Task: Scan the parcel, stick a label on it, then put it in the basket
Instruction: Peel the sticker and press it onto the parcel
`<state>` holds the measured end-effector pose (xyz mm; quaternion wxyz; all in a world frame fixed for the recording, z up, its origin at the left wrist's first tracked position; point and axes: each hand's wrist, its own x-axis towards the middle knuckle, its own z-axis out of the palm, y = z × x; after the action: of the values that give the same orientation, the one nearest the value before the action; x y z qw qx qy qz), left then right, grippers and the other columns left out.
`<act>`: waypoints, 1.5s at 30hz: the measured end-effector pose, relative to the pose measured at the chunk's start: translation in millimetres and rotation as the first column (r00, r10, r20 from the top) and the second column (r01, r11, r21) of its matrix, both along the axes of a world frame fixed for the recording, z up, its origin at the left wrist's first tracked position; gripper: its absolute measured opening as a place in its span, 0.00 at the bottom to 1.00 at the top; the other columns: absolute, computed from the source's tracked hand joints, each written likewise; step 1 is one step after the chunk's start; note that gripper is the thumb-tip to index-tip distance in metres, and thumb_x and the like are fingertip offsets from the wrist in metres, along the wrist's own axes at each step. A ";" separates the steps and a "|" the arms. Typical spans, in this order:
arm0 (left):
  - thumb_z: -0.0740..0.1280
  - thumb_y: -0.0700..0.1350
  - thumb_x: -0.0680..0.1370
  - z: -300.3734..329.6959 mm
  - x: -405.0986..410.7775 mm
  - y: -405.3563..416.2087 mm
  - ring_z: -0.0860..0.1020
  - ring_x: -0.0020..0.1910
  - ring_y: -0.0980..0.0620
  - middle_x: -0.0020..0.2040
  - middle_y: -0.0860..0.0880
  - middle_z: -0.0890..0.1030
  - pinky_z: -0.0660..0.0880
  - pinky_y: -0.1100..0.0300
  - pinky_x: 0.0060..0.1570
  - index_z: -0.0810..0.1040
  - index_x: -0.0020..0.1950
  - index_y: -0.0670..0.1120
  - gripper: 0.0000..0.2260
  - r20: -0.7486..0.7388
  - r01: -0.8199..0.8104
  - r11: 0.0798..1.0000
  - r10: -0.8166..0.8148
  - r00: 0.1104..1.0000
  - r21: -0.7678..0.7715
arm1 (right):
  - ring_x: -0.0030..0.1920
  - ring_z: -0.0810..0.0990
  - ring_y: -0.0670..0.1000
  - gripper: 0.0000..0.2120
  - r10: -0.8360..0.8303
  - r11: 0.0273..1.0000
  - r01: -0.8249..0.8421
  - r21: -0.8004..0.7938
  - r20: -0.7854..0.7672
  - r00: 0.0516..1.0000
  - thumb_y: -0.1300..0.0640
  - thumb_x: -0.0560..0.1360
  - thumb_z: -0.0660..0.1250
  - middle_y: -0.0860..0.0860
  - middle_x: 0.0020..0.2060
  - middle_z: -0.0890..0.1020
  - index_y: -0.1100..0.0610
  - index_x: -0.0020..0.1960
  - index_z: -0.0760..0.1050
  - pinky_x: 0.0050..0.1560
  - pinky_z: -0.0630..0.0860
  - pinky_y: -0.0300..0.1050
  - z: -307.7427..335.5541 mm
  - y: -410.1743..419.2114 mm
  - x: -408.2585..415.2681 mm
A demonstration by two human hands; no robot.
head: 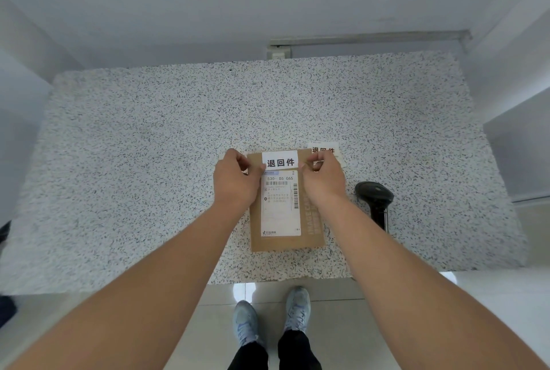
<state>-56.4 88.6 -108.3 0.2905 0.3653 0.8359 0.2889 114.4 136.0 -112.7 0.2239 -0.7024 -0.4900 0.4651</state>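
Observation:
A flat brown cardboard parcel lies on the speckled table near its front edge, with a white shipping slip on its face. A white label with black characters sits across the parcel's far end. My left hand pinches the label's left edge and my right hand pinches its right edge. Whether the label is stuck down or held just above the cardboard I cannot tell. No basket is in view.
A black handheld barcode scanner lies on the table just right of the parcel. More white labels lie behind my right hand. A wall socket sits behind the table. My shoes stand on the tiled floor below.

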 end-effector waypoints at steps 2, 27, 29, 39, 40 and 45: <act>0.71 0.49 0.77 0.8 0.3 -4.5 0.80 0.44 0.53 0.46 0.52 0.81 0.72 0.62 0.35 0.73 0.48 0.50 0.08 -0.030 0.024 1.000 -0.024 0.999 -0.001 | 0.35 0.77 0.44 0.07 0.014 0.999 -0.014 0.031 0.009 1.000 0.57 0.81 0.68 0.45 0.41 0.78 0.47 0.50 0.73 0.25 0.68 0.30 4.9 -4.9 4.4; 0.55 0.62 0.83 2.3 19.5 -110.7 0.63 0.77 0.36 0.83 0.43 0.44 0.70 0.41 0.69 0.39 0.81 0.64 0.32 -0.066 0.592 0.781 -0.613 0.787 -0.198 | 0.79 0.61 0.52 0.27 0.395 0.897 -0.424 0.124 0.204 0.896 0.45 0.84 0.64 0.51 0.82 0.57 0.39 0.81 0.61 0.66 0.61 0.44 0.9 -119.7 35.1; 0.57 0.59 0.83 -0.3 19.3 -113.2 0.61 0.78 0.38 0.83 0.42 0.44 0.69 0.42 0.71 0.38 0.82 0.61 0.34 -0.008 0.618 0.773 -0.626 0.780 -0.142 | 0.80 0.60 0.53 0.28 0.397 0.899 -0.419 0.126 0.165 0.903 0.48 0.84 0.65 0.52 0.82 0.57 0.42 0.82 0.61 0.71 0.60 0.44 -1.0 -124.2 34.5; 0.59 0.54 0.84 30.9 14.1 -104.6 0.59 0.79 0.38 0.83 0.42 0.40 0.65 0.43 0.75 0.39 0.83 0.56 0.35 0.003 0.641 0.762 -0.644 0.765 -0.099 | 0.83 0.54 0.55 0.31 0.340 0.922 -0.361 0.139 0.153 0.928 0.50 0.84 0.65 0.51 0.85 0.50 0.46 0.84 0.58 0.74 0.53 0.46 30.9 -128.7 19.5; 0.59 0.54 0.84 38.6 11.3 -103.9 0.60 0.79 0.38 0.83 0.42 0.41 0.65 0.43 0.74 0.39 0.83 0.56 0.35 -0.008 0.645 0.758 -0.649 0.761 -0.098 | 0.83 0.53 0.55 0.31 0.337 0.922 -0.360 0.144 0.163 0.927 0.50 0.84 0.65 0.50 0.85 0.49 0.47 0.84 0.57 0.73 0.52 0.46 37.7 -129.7 17.6; 0.60 0.52 0.84 89.9 1.4 -104.2 0.61 0.78 0.37 0.83 0.42 0.40 0.68 0.44 0.72 0.41 0.84 0.52 0.35 -0.099 0.656 0.754 -0.656 0.748 -0.031 | 0.83 0.50 0.50 0.33 0.322 0.889 -0.379 0.256 0.236 0.917 0.50 0.84 0.65 0.46 0.85 0.44 0.50 0.85 0.55 0.74 0.55 0.45 87.3 -133.8 7.6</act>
<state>-55.0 -15.6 -18.4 0.3287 0.6507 0.6675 0.1519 122.0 2.2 -25.4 0.1916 -0.6008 -0.6921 0.3511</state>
